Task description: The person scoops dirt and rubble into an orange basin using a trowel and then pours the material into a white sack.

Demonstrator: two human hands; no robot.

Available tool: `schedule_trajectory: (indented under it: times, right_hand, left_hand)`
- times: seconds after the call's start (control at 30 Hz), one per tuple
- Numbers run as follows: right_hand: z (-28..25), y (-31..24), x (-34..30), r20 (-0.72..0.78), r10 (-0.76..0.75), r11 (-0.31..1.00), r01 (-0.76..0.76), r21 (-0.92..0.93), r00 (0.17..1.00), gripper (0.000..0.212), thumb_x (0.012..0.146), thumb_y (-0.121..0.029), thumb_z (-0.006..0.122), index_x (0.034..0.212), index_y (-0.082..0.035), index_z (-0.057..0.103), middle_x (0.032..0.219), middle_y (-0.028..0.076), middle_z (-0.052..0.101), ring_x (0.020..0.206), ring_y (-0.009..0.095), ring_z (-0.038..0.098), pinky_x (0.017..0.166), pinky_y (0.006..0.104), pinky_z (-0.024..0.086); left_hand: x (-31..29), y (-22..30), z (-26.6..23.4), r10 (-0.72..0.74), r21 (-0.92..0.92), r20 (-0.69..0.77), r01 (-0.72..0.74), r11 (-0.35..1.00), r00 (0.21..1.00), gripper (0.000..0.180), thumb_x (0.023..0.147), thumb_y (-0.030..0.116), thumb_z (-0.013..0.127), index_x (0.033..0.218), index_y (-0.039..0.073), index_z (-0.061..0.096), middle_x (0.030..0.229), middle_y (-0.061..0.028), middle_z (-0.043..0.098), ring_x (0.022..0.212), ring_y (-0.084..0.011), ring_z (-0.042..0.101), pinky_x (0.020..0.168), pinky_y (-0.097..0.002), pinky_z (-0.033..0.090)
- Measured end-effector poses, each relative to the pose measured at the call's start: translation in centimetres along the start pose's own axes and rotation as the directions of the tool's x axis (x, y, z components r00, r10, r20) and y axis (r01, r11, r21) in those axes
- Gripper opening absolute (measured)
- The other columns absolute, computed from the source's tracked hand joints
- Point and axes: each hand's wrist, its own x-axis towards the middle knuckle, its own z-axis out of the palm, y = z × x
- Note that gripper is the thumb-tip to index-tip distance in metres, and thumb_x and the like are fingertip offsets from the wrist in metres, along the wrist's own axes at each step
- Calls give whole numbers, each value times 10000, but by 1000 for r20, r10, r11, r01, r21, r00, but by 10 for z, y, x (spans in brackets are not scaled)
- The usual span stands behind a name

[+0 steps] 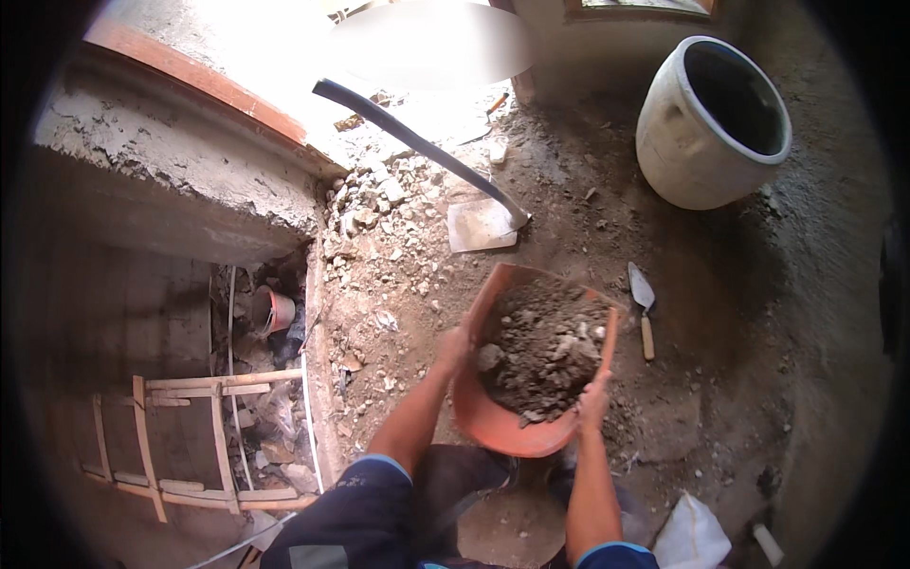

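An orange scoop-shaped container (517,436) full of soil and rubble (545,346) is between my two hands, in front of my legs. My left hand (459,343) grips its left side. On the right side, my right hand (593,403) is closed on the rim. Beyond the container a hoe lies on the ground, its pale flat blade (482,226) close to the container's far edge and its dark curved handle (408,137) stretching away to the far left. To the right lies a trowel (643,289) with a wooden handle.
A large pale tub (678,152) stands at the far right. Loose stones (379,209) cover the ground at left, beside a low wall (180,171). Below the ledge on the left are a wooden ladder (225,446) and an orange bucket (278,311). A white sack (692,536) lies near right.
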Motion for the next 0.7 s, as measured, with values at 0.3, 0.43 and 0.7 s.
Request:
schedule_trajectory:
  times: [0.3,0.43,0.7]
  right_hand:
    - [-200,-133,-265,-197,-303,942,324,83,932,552,968,-538,356,706,-77,509,598,-34,405,521,85,378,460,275,326]
    - [-239,-192,-352,-178,-220,958,247,148,959,551,925,-604,404,621,-148,458,544,-81,365,477,69,350,427,273,279]
    - [-251,-187,-470,-93,-183,850,205,486,979,520,892,-630,445,638,-178,481,472,-85,382,351,30,349,323,190,218]
  left_hand:
    - [-210,83,-33,665,304,-105,-612,729,740,552,926,535,393,960,13,570,606,-58,510,543,-208,494,498,-369,392]
    - [-266,171,-70,451,197,212,-489,850,867,442,903,313,537,1191,-12,453,638,-95,540,515,-258,510,491,-401,423]
    - [-399,293,-154,90,-268,317,-2,963,944,562,895,645,418,670,139,514,482,40,369,379,-96,357,351,-242,270]
